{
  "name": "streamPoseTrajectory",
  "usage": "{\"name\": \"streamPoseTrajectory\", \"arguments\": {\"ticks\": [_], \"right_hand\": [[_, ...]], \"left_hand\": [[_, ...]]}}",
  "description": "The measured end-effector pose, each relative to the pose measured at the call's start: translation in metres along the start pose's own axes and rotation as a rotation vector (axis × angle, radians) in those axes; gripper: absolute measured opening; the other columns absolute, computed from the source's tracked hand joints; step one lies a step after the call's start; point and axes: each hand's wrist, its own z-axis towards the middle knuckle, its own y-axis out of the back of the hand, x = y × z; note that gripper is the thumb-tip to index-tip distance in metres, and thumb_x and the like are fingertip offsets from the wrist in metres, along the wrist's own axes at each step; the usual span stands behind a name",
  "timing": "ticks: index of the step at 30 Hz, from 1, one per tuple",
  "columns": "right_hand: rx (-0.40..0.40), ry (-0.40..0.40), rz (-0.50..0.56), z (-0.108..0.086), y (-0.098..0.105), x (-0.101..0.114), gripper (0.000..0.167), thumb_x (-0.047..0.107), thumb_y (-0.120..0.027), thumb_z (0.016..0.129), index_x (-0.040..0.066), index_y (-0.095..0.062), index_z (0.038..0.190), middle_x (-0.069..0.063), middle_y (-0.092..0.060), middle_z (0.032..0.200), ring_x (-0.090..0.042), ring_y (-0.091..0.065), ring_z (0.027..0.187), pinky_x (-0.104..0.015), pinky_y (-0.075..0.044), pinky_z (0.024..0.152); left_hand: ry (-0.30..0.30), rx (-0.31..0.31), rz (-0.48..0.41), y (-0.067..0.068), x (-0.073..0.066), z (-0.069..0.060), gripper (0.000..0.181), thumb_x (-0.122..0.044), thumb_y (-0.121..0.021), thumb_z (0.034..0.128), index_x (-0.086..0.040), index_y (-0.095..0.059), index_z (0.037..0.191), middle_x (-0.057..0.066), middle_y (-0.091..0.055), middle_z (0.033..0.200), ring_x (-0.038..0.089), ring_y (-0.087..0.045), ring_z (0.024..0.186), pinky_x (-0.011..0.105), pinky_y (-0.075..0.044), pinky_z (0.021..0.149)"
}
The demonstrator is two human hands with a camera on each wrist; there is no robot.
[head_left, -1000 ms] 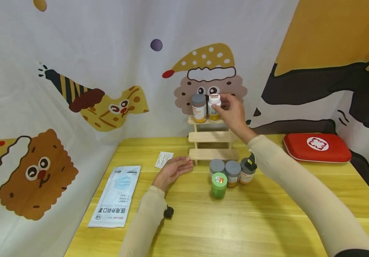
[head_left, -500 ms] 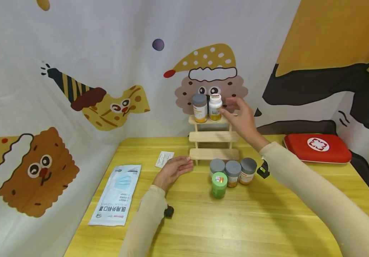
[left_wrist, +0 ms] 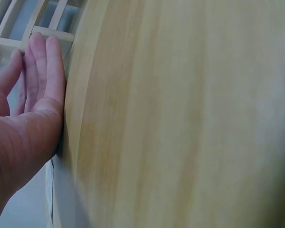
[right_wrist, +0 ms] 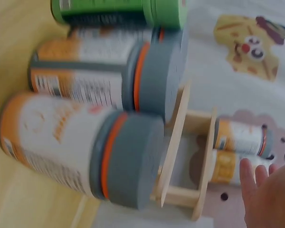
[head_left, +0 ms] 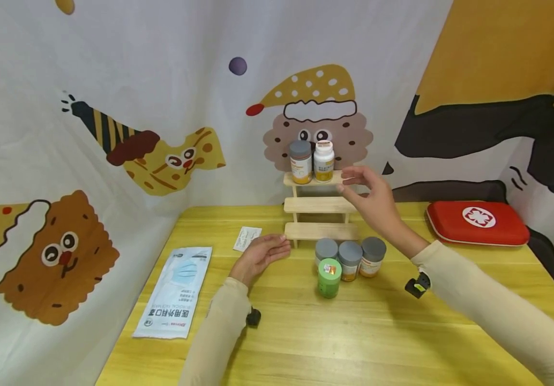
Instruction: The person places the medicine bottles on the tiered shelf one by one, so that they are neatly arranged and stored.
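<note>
A small three-step wooden rack [head_left: 321, 205] carries a grey-capped pill bottle [head_left: 301, 163] and a white-capped pill bottle [head_left: 324, 162] side by side on its top step. My right hand [head_left: 373, 201] is just right of the top step, fingers loosely bent and holding nothing, apart from the white-capped bottle. My left hand [head_left: 261, 257] rests on the table by the rack's lower left corner, fingers nearly straight; whether the fingertips touch the rack I cannot tell. Before the rack stand a green jar [head_left: 329, 279] and several grey-capped bottles [right_wrist: 80, 145], large in the right wrist view.
A red zip case [head_left: 477, 222] with a white emblem lies at the back right of the wooden table [head_left: 306, 343]. On the left are a packaged surgical mask [head_left: 173, 292] and a small written card [head_left: 246, 238]. A printed cloth [head_left: 200, 102] hangs behind.
My right hand has let go of the white-capped bottle, leaving it on the top step, and has drawn back right and down. My left hand has stayed in place.
</note>
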Motion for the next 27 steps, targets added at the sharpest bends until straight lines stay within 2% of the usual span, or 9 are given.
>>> {"name": "streamPoseTrajectory", "arguments": {"ticks": [5,11,18,24,27], "right_hand": [[0.041,-0.011,0.032,-0.024,0.001,0.01,0.041,0.026,-0.075,0.101,0.018,-0.063,0.139,-0.007,-0.07,0.132,-0.019,-0.067,0.12,-0.013,-0.057,0.075],[0.084,-0.03,0.073,-0.052,0.003,0.009,0.041,0.021,-0.073,0.102,0.015,-0.062,0.141,-0.008,-0.068,0.132,-0.011,-0.065,0.117,-0.016,-0.061,0.08],[0.12,-0.02,0.09,-0.08,-0.002,0.004,0.041,0.016,-0.075,0.1,0.019,-0.063,0.139,-0.005,-0.07,0.128,-0.012,-0.067,0.116,-0.018,-0.062,0.082],[0.146,-0.005,0.12,-0.102,-0.008,-0.002,0.044,0.011,-0.076,0.099,0.016,-0.061,0.141,-0.005,-0.069,0.131,-0.013,-0.066,0.118,-0.019,-0.063,0.086],[0.152,-0.01,0.131,-0.111,-0.01,-0.004,0.044,0.011,-0.077,0.099,0.018,-0.062,0.14,-0.002,-0.068,0.13,-0.016,-0.067,0.118,-0.02,-0.064,0.088]], "left_hand": [[-0.003,0.0,-0.009,0.0,0.001,0.002,0.019,-0.011,-0.062,0.1076,-0.001,-0.066,0.124,0.01,-0.078,0.112,0.02,-0.078,0.104,0.04,-0.064,0.105],[0.019,0.014,-0.02,-0.001,0.007,0.006,0.016,-0.011,-0.062,0.1076,-0.003,-0.066,0.12,0.007,-0.078,0.106,0.019,-0.078,0.103,0.04,-0.063,0.106],[0.002,0.008,-0.017,0.0,0.008,0.006,0.021,-0.012,-0.063,0.1071,0.0,-0.066,0.124,0.007,-0.079,0.106,0.018,-0.078,0.101,0.04,-0.064,0.106],[-0.004,0.006,-0.018,0.002,0.005,0.003,0.021,-0.01,-0.063,0.1068,0.0,-0.065,0.125,0.009,-0.078,0.109,0.021,-0.078,0.105,0.04,-0.064,0.104],[-0.007,0.006,-0.016,0.003,0.004,0.003,0.019,-0.01,-0.063,0.1069,0.0,-0.066,0.123,0.009,-0.078,0.109,0.022,-0.078,0.106,0.039,-0.065,0.103]]}}
